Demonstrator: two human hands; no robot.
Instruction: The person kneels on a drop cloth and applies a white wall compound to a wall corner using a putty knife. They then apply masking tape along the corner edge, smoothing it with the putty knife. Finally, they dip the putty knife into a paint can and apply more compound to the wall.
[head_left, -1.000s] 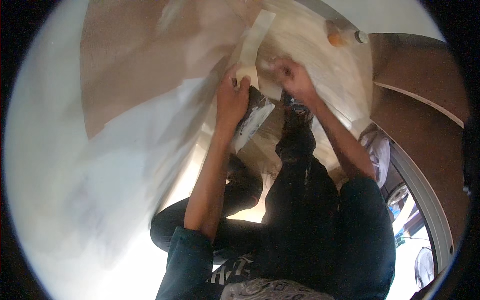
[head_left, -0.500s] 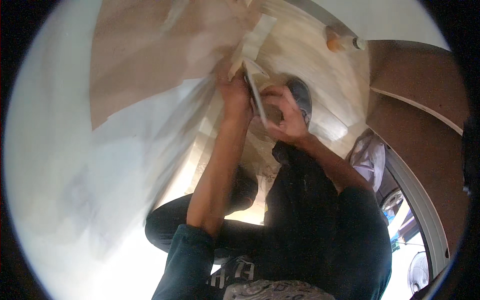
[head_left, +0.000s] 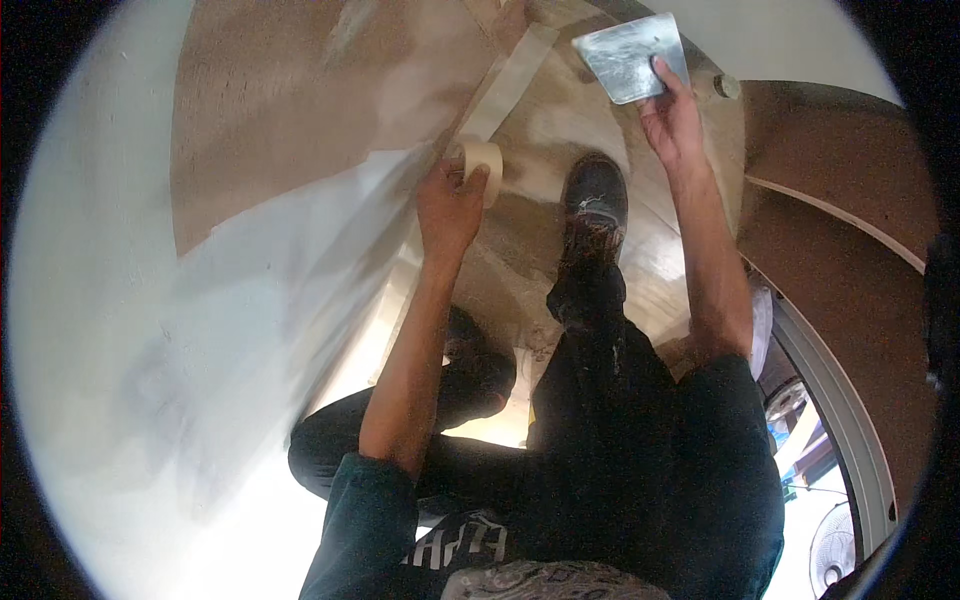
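Observation:
My left hand (head_left: 450, 210) grips a roll of cream masking tape (head_left: 485, 165) low beside the wall. Just past the roll, a pale strip of tape (head_left: 515, 85) runs along the floor at the foot of the wall. Raised at the far right, my right hand (head_left: 672, 125) holds a flat metal scraper plate (head_left: 635, 58), its thumb on the plate's face. The plate is smeared and shiny, with a small hole near one side.
To the left rises a wall, brown (head_left: 280, 120) above and white (head_left: 250, 320) nearer me. My dark shoe (head_left: 595, 195) rests on the floor between my arms. A bottle cap (head_left: 727, 87) shows behind the plate. Brown shelves (head_left: 835, 140) stand at right; a fan (head_left: 832, 545) is lower right.
My hands have parted. The right one has swung up and away to the right with the scraper plate; the left has shifted slightly left, and the tape roll now shows plainly.

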